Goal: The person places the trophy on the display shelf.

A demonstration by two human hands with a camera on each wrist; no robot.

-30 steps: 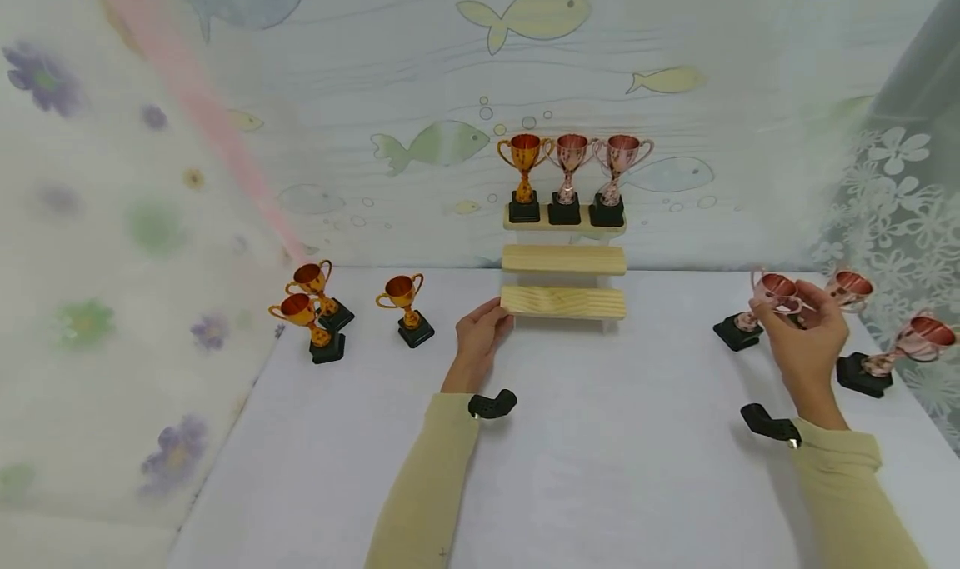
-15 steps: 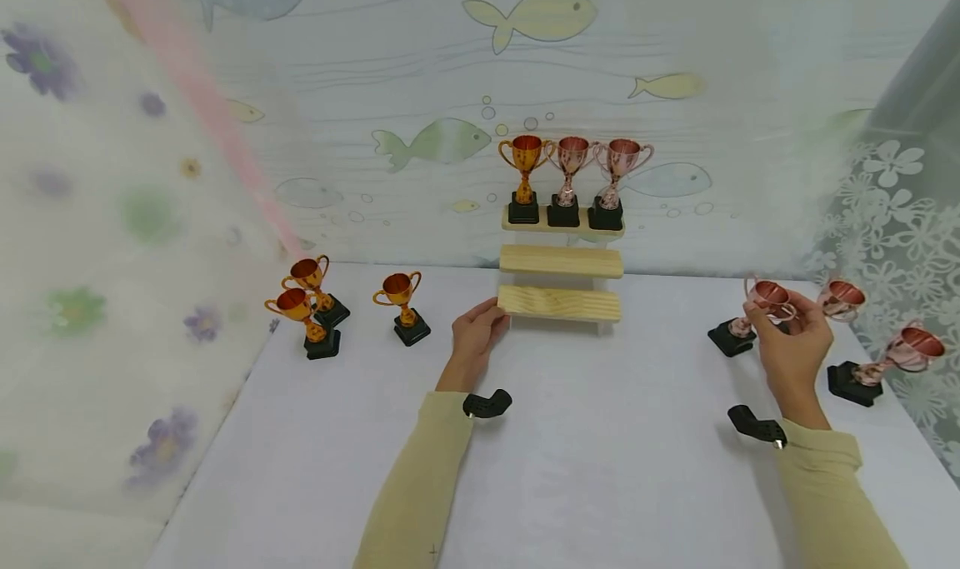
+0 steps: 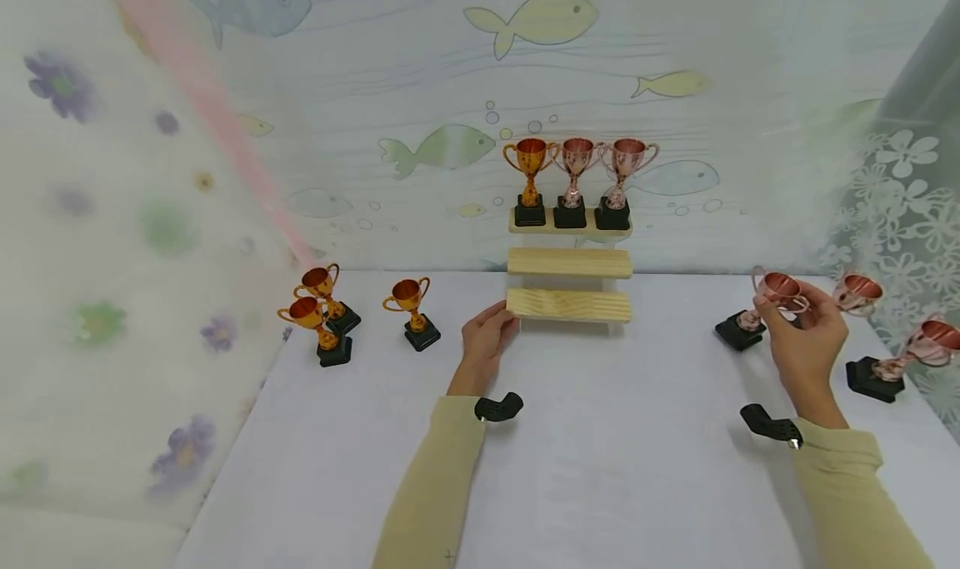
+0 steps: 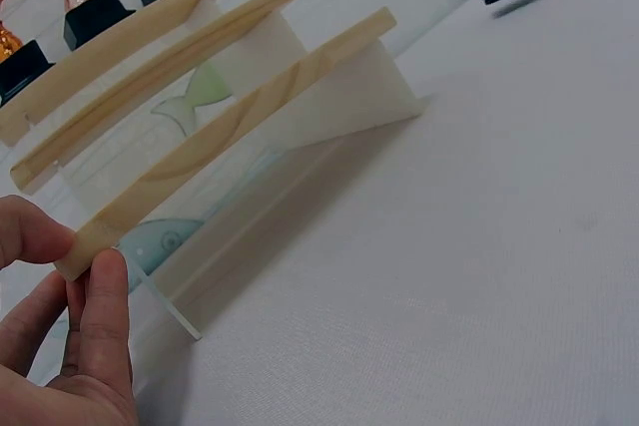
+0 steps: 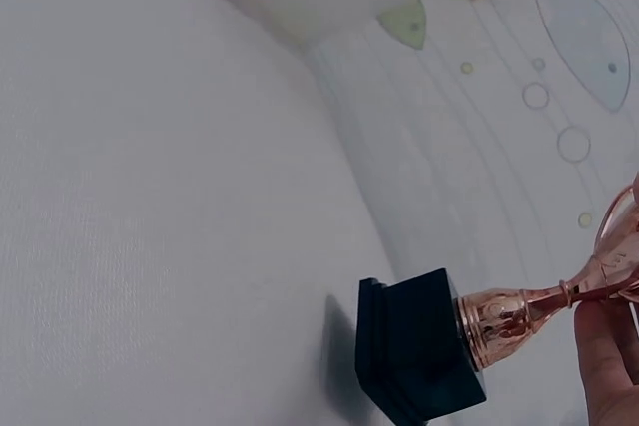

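My left hand pinches the left end of the lowest wooden step of a small three-step display shelf, thumb on top and fingers beneath. On the right, my right hand grips a rose-gold trophy cup by its bowl. Its black base shows in the right wrist view, tilted, with a shadow beside it; whether it touches the table I cannot tell. The shelf's top step bears a gold trophy and two rose-gold trophies. Nothing stands on the two lower steps.
Three gold trophies stand on the left part of the white table. Two more rose-gold trophies stand at the right, beyond and beside my right hand. A fish-patterned curtain hangs behind the shelf.
The head view has shifted slightly and come back. Both hands keep their holds, on the step and on the trophy, with no clear movement.
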